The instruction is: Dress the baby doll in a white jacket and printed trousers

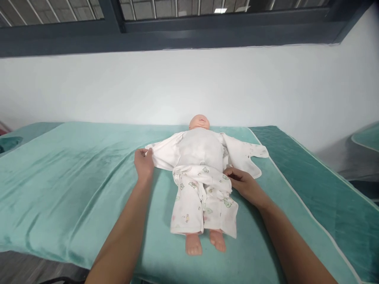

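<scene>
Whether the doll [199, 122] has its arms inside the spread sleeves of the white top [168, 149] cannot be told; the printed trousers [186, 215] hide its legs down to the feet. The left hand [144, 163] covers part of one cuff. The fingertips of the right hand [242, 184] are partly lost against the trousers. Both forearms [124, 228] leave by the bottom edge, and the top edge crops the window [189, 10]. A reddish item [3, 128] at the left edge is too cut off to identify.

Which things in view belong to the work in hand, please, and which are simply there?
In the work:
doll
printed white clothes
left hand, pinching a sleeve
right hand, touching the clothes

Simply there:
light green cover
darker green cloth
window frame
white wall
</scene>
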The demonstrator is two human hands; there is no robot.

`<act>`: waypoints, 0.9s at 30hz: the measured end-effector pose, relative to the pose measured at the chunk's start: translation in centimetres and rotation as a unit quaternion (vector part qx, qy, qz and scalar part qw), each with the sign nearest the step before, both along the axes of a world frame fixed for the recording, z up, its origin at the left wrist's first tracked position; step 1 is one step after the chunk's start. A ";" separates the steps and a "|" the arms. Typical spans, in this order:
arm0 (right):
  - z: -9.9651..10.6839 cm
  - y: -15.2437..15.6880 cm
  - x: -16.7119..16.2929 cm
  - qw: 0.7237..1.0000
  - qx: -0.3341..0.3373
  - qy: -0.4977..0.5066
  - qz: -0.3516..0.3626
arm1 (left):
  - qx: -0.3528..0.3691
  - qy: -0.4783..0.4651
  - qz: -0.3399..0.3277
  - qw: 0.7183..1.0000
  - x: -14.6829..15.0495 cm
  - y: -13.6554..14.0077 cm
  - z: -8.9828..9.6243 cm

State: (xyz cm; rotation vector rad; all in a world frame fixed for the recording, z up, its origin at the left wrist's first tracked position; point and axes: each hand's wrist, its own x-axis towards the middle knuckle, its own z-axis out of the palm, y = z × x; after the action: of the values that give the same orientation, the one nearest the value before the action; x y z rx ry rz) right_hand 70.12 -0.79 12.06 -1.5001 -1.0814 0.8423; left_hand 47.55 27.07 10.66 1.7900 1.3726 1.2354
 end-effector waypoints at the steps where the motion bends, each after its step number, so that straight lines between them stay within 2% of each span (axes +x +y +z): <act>1: 0.0 -0.1 0.0 1.000 0.002 0.001 0.010 | 0.004 0.003 0.012 1.000 -0.1 -0.1 0.0; 4: 0.3 -0.3 0.2 0.999 0.016 -0.008 0.044 | 0.026 0.023 0.028 0.999 0.1 -1.0 0.4; 7: 0.6 -0.5 0.2 0.996 0.023 -0.009 0.090 | 0.098 0.059 0.017 0.993 0.8 -2.9 1.0; 8: 0.7 -0.5 0.2 0.994 0.022 -0.006 0.103 | 0.120 0.065 -0.009 0.991 1.0 -3.6 1.2; 10: 0.9 -0.5 0.1 0.993 0.023 -0.002 0.118 | 0.127 0.068 -0.119 0.982 1.5 -5.0 1.5; 13: 1.1 -0.6 -0.1 0.992 0.027 -0.010 0.126 | 0.053 0.074 -0.301 0.949 2.0 -6.7 2.0; 16: 1.1 -0.8 -0.3 0.991 0.036 -0.030 0.122 | 0.002 0.094 -0.360 0.928 1.9 -7.5 2.4; 19: 0.7 -0.8 -0.3 0.991 0.055 -0.068 0.097 | -0.046 0.073 -0.366 0.927 1.8 -7.5 2.7; 22: 0.3 -0.5 -0.6 0.984 0.094 -0.146 0.042 | -0.111 0.004 -0.355 0.928 1.7 -7.5 2.9; 24: 0.1 0.0 -1.0 0.965 0.142 -0.218 -0.035 | -0.143 -0.031 -0.359 0.922 1.7 -7.6 3.1; 27: 0.1 0.8 -1.7 0.922 0.203 -0.292 -0.153 | -0.159 -0.053 -0.396 0.903 1.4 -7.7 3.3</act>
State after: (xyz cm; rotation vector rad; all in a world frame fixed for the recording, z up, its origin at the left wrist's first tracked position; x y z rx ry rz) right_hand 68.37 -0.01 12.19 -1.5332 -1.3026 -0.0741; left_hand 49.00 19.38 13.95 1.7296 0.6020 0.6063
